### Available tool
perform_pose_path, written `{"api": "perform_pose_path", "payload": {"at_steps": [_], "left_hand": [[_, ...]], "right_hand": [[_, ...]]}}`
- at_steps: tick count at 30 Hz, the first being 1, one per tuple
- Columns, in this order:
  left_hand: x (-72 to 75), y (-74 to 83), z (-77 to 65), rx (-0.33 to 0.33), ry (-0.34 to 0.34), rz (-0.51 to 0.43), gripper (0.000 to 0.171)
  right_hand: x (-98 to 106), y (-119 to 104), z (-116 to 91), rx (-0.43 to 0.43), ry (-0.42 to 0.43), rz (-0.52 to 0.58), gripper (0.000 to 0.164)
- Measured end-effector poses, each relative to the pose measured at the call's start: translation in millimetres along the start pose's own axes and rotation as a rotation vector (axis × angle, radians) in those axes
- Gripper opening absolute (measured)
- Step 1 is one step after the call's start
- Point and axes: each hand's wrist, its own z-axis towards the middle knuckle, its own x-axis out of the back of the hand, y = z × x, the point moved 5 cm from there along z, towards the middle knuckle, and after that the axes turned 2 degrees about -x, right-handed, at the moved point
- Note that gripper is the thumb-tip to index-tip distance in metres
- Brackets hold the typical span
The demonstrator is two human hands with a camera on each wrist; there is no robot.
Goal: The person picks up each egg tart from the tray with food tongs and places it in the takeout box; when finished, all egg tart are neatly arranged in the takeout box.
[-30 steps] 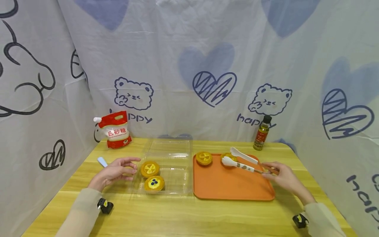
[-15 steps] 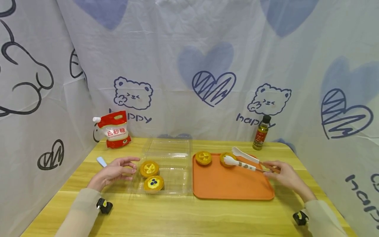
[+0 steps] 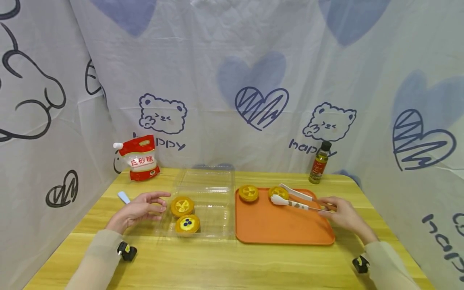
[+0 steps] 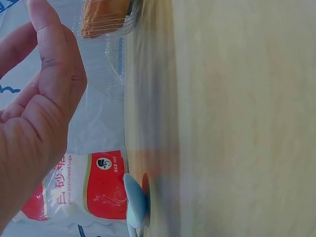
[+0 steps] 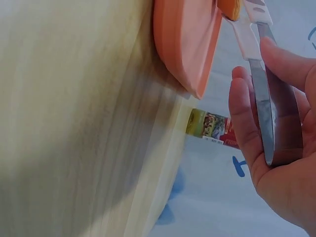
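Note:
My right hand grips metal tongs with white tips over the orange tray. The white tips stand on either side of an egg tart near the tray's back edge. A second tart lies at the tray's back left corner. My left hand is beside the left edge of a clear plastic box, fingers loosely bent and holding nothing. Inside the box are a tart with yellow pieces and one with blueberries.
A red and white sugar bag stands at the back left. A pale blue handle shows behind my left hand. The small oil bottle is at the back right, behind the tray. A printed curtain hangs along the table's back edge.
The tongs have shifted left and lower, their tips closer around the tray's right-hand tart. My right hand moved slightly left with them; the left hand stays in place.

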Motion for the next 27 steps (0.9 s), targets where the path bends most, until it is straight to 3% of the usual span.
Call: {"api": "perform_pose_path", "payload": {"at_steps": [19, 27], "left_hand": [[0.3, 1.9, -2.7, -0.014, -0.011, -0.012, 0.067], [-0.6, 1.0, -0.8, -0.016, -0.002, -0.004, 0.066]], "right_hand": [[-3.5, -16.8, 1.7, -0.014, 0.027, 0.013, 0.047], [-7.4, -29.6, 3.4, -0.004, 0.023, 0.083, 0.049]]}}
